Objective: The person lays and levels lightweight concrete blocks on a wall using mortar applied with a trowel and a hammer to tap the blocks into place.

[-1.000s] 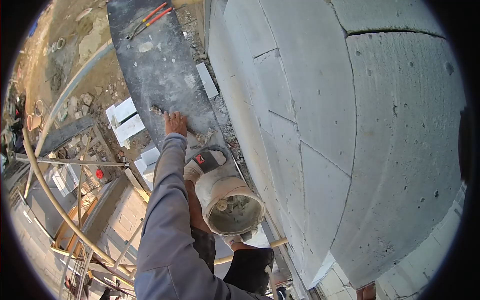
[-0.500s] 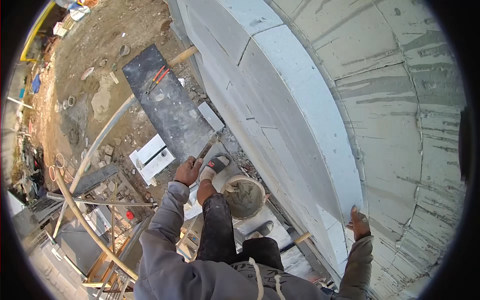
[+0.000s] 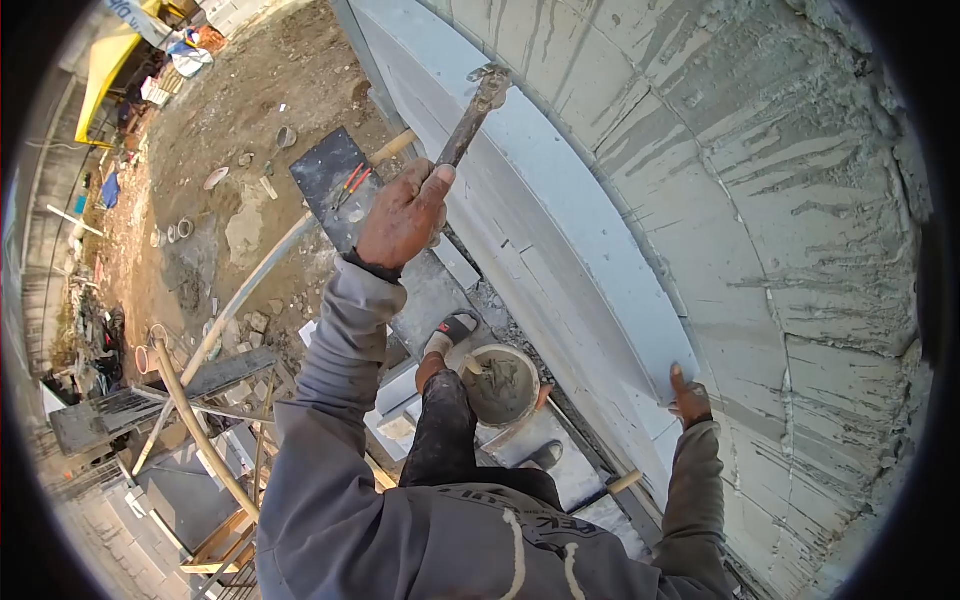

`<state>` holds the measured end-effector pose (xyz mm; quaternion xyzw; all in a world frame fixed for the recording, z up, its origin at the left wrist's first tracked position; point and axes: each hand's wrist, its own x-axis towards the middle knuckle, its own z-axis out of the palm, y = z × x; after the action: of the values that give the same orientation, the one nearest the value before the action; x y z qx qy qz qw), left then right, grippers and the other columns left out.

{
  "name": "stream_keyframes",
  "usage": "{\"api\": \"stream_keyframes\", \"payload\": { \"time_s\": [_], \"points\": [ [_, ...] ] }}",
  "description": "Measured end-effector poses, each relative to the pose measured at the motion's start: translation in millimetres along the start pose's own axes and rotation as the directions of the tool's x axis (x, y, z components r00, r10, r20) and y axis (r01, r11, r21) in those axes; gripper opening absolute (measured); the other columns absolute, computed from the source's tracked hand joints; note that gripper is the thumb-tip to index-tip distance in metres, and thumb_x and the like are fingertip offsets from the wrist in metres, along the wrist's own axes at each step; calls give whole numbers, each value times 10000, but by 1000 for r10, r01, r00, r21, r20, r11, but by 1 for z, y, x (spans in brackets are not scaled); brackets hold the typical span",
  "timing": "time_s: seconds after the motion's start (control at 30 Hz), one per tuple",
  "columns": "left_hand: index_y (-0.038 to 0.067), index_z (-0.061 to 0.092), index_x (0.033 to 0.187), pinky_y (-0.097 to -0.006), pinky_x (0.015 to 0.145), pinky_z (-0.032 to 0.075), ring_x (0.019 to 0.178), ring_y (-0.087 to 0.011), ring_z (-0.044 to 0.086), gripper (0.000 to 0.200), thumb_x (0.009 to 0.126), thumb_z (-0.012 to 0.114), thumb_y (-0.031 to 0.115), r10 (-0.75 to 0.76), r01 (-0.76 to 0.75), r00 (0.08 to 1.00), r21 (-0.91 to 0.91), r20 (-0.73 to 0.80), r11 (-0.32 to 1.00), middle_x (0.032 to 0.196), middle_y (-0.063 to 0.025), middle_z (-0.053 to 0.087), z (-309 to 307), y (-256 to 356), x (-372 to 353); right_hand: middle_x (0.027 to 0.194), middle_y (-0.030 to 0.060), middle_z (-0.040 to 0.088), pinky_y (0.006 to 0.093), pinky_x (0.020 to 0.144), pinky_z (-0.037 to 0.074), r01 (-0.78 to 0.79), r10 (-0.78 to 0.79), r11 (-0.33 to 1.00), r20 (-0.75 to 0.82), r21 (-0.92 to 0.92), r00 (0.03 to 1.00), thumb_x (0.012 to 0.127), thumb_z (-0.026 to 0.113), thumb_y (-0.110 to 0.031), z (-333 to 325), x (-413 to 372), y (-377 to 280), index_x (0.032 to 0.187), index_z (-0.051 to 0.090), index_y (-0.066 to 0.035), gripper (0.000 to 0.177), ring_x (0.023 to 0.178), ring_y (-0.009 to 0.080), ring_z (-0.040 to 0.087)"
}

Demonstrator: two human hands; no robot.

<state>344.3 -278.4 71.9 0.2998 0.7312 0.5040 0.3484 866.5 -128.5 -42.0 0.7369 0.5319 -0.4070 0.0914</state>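
From the right hand [image 3: 690, 398], a bare strip of pale ledge [image 3: 590, 230] runs toward 11 o'clock, open to pass along up to the muddy tool [image 3: 475, 120]. The wall [image 3: 720, 200] bars 12 to 3 o'clock. From the left hand [image 3: 403, 220], the tool juts toward 1 o'clock and a wooden pole end [image 3: 392, 147] sits at 12, pliers [image 3: 352, 182] at 10; at 5, the foot [image 3: 460, 326] and bucket [image 3: 538, 390] crowd the walkway

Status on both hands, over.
Left hand gripping caked tool, its head over pale ledge. Right hand at ledge's near end. Bucket below, clear of both hands.
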Motion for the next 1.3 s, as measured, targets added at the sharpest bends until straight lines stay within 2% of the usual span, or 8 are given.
{"api": "stream_keyframes", "payload": {
  "time_s": [0.13,0.33,0.77,0.93,1.1,1.17,1.23,1.3],
  "points": [
    [33,440,785,-315,509,387,519,-162,471,420,905,452,435,116,-122,992,191,44,974,550,-64,423,28,-7,8,973,195,607,324,598,524,41,-41,999,-46,3,998,668,576,-708,1,-11,-7,1137,508,78,918,788,257,628],
    [-6,460,850,-466,638,412,735,-468,534,472,904,398,459,48,-79,995,373,92,925,675,-248,537,42,-39,29,967,199,609,330,629,518,45,-46,999,-19,-14,999,655,570,-726,0,-7,-5,1127,508,94,948,775,268,622],
    [-18,464,823,-448,655,414,717,-430,548,481,900,402,453,-39,27,999,398,23,917,655,-225,523,42,-35,17,914,176,622,309,568,524,26,-23,998,-41,61,999,651,598,-704,2,-15,-11,1113,521,88,920,736,236,631],
    [39,452,759,-315,441,356,457,-160,452,419,896,449,435,-174,171,983,49,60,984,542,-51,441,61,-9,-10,891,179,631,322,569,513,43,-41,998,53,-37,998,646,550,-745,-4,-9,-12,1080,559,72,925,745,237,633],
    [88,426,727,-236,378,279,423,-65,360,362,901,475,402,-129,161,978,-192,165,968,536,9,394,98,16,-63,946,190,621,329,586,525,104,-99,993,75,-60,992,683,543,-715,-10,-29,-33,1105,534,66,888,739,249,648],
    [89,416,736,-234,397,287,441,-67,373,359,907,473,399,-134,183,967,-220,218,958,539,14,396,114,17,-89,902,244,623,391,777,477,169,-168,968,21,-184,986,673,498,-755,-2,-1,-9,1030,569,89,919,886,327,612],
    [77,422,748,-255,415,307,456,-80,388,361,909,467,397,-87,142,960,-197,268,970,537,-2,406,135,7,-122,971,270,601,410,844,442,204,-298,881,-167,-426,940,737,485,-702,-3,-40,-22,1052,540,104,867,946,354,586],
    [55,432,771,-297,457,347,477,-137,430,357,915,455,381,-34,71,944,-99,327,993,540,-49,435,155,5,-155,1008,256,590,423,847,443,405,-646,756,-487,-514,588,790,531,-591,0,-96,-24,1096,516,95,751,955,375,575]
  ]
}}
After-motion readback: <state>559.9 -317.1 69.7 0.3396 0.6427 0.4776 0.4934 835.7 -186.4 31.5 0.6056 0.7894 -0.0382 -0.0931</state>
